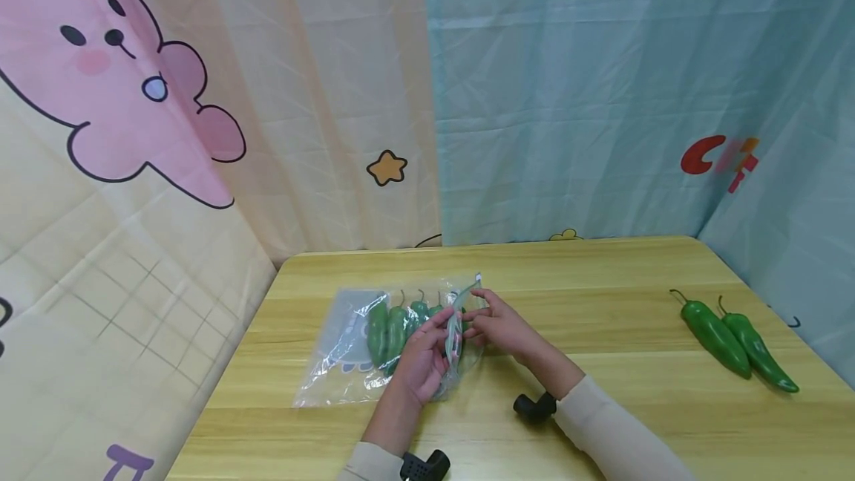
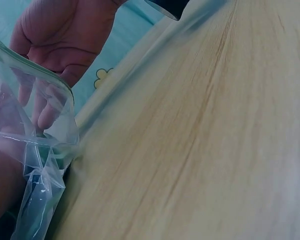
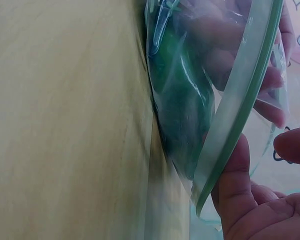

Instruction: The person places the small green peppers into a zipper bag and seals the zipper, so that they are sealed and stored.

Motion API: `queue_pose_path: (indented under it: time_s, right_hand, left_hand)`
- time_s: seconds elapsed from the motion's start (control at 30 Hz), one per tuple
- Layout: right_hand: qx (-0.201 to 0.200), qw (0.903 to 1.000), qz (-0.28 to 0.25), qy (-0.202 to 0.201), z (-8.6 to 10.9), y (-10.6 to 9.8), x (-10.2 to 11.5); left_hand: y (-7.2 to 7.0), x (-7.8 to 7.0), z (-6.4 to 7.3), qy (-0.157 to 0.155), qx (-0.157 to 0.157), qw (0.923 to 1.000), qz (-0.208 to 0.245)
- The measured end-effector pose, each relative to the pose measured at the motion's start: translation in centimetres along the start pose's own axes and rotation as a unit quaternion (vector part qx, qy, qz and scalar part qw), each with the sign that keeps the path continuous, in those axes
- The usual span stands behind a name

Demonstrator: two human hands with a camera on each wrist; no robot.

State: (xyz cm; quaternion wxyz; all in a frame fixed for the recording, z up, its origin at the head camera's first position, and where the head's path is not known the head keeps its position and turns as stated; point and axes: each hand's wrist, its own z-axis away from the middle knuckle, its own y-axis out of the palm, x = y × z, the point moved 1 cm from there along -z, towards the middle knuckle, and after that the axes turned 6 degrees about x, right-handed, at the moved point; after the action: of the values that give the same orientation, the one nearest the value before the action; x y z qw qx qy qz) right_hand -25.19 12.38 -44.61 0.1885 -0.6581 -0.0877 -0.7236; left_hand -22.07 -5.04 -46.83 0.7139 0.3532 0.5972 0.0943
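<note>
A clear zip bag (image 1: 323, 383) lies on the table, with several green chili peppers (image 1: 377, 334) inside it. Its mouth, edged by a green zip strip (image 3: 255, 82), stands raised at the right end. My left hand (image 1: 422, 362) is at that mouth, its fingers extended against the plastic; part of it shows through the film in both wrist views. From the other side my right hand (image 1: 497, 326) reaches the mouth with spread fingers touching the strip. In the right wrist view the right thumb (image 3: 292, 145) stands apart from the strip.
Two more green chili peppers (image 1: 716, 338) (image 1: 761, 355) lie side by side at the right of the wooden table (image 1: 588, 280). Printed curtains (image 1: 347, 95) hang behind the table and along its sides. A dark camera is strapped to each wrist.
</note>
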Motion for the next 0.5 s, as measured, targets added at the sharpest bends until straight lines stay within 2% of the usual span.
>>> queue_pose_path:
  time_s: [0.3,0.5]
  right_hand:
    - [-0.002,1.0000,0.001,0.003,0.4,-1.2,0.2]
    - [0.014,0.9998,-0.003,-0.011,0.9,-1.9,0.4]
  left_hand:
    - [-0.1,0.2,-0.1,-0.005,0.007,0.9999,-0.006]
    - [0.0,0.3,-0.3,-0.011,-0.013,0.9998,-0.007]
